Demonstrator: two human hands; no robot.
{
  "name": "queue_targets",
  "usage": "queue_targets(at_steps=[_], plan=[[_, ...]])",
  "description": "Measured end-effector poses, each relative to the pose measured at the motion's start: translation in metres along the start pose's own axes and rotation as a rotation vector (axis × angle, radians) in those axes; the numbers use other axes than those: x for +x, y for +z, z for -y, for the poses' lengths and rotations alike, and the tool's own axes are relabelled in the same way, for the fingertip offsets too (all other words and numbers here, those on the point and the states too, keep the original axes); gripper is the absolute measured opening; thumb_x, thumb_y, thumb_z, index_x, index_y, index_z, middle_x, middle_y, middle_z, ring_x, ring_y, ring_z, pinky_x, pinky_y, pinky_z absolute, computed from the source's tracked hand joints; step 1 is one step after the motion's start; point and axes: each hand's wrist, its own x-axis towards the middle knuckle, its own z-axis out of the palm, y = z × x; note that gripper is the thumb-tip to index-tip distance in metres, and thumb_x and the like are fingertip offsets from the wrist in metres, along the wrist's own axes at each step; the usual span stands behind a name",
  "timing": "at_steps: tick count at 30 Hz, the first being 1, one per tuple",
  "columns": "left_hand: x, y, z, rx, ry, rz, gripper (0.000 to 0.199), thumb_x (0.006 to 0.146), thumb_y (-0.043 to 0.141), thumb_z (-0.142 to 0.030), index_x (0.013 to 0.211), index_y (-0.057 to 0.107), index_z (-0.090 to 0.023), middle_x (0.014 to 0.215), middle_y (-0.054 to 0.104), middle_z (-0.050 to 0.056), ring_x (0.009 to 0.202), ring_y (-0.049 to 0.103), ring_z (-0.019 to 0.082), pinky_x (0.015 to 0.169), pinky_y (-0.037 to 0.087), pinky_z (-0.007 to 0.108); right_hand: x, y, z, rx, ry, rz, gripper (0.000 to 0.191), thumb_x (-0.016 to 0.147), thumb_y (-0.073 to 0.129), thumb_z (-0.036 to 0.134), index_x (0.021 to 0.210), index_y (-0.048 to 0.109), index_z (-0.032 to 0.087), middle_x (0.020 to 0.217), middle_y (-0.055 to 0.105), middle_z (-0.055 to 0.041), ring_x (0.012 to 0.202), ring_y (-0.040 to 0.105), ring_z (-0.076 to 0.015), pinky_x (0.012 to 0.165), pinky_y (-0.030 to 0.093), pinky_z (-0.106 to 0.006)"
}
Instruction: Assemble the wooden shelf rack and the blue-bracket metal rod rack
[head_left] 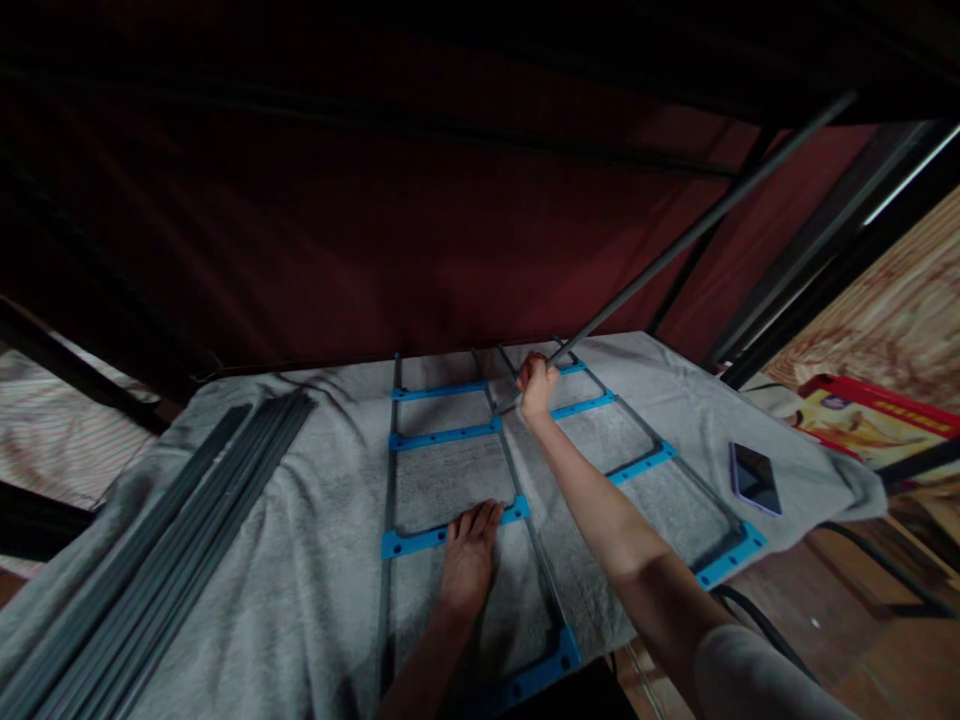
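Rumpled grey blanket (330, 540), red cloth (375, 260) behind, left hand (471, 562) spread on blue crossbar (414, 543), right hand (537, 386) closed around grey rod (720, 208).

pretty dim spot tbh, the top is nearly all deep shadow and the back is closed off by a dark red sheet (390, 250) with dark frame bars (825, 280) on both sides. there's a grey blanket (292, 540) over the work surface, kinda rumpled on the left. past the right side you get a streaky brown panel (892, 290) and brownish floor (847, 620).
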Motion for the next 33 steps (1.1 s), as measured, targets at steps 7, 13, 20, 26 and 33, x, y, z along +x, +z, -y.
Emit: queue_targets(at_steps=[7,13,20,26,33], plan=[[0.0,0.003,0.0,0.052,0.015,-0.056,0.061,0.086,0.042,-0.002,0.141,0.045,-0.028,0.14,0.055,0.002,0.123,0.048,0.02,0.1,0.04,0.039,0.028,0.014,-0.031,-0.017,-0.039,0.0,0.034,0.076,0.05,0.039,0.057,0.024,0.025,0.046,0.023,0.0095,0.04,0.022,-0.0067,0.037,0.019,-0.023],[-0.001,0.002,-0.001,0.051,0.01,-0.067,0.061,0.085,0.042,-0.002,0.14,0.046,-0.028,0.141,0.054,0.001,0.123,0.048,0.02,0.102,0.04,0.04,0.057,0.031,-0.048,0.016,-0.091,-0.052,0.038,0.078,0.049,0.042,0.058,0.021,0.026,0.048,0.021,0.0098,0.042,0.02,-0.0067,0.039,0.021,-0.022],[-0.001,0.004,-0.001,0.046,0.0,-0.051,0.063,0.087,0.04,-0.001,0.142,0.042,-0.031,0.144,0.051,-0.001,0.126,0.047,0.02,0.102,0.041,0.039,0.087,0.058,-0.074,-0.043,-0.095,-0.043,0.036,0.078,0.048,0.043,0.058,0.022,0.026,0.052,0.021,0.0085,0.047,0.023,-0.0084,0.042,0.025,-0.022],[-0.001,0.003,-0.001,0.057,-0.023,-0.022,0.065,0.087,0.04,-0.002,0.144,0.039,-0.034,0.147,0.047,-0.005,0.126,0.046,0.018,0.102,0.04,0.037,0.097,0.069,-0.091,-0.09,-0.099,0.009,0.036,0.08,0.047,0.04,0.059,0.021,0.026,0.054,0.022,0.0076,0.048,0.023,-0.0085,0.043,0.024,-0.022],[-0.002,0.001,-0.002,0.065,-0.018,-0.003,0.066,0.088,0.039,-0.002,0.146,0.035,-0.034,0.149,0.045,-0.003,0.127,0.044,0.018,0.103,0.04,0.036,0.103,0.075,-0.096,-0.066,-0.112,0.101,0.039,0.08,0.051,0.035,0.058,0.02,0.026,0.053,0.02,0.0075,0.046,0.022,-0.0075,0.041,0.021,-0.023]])
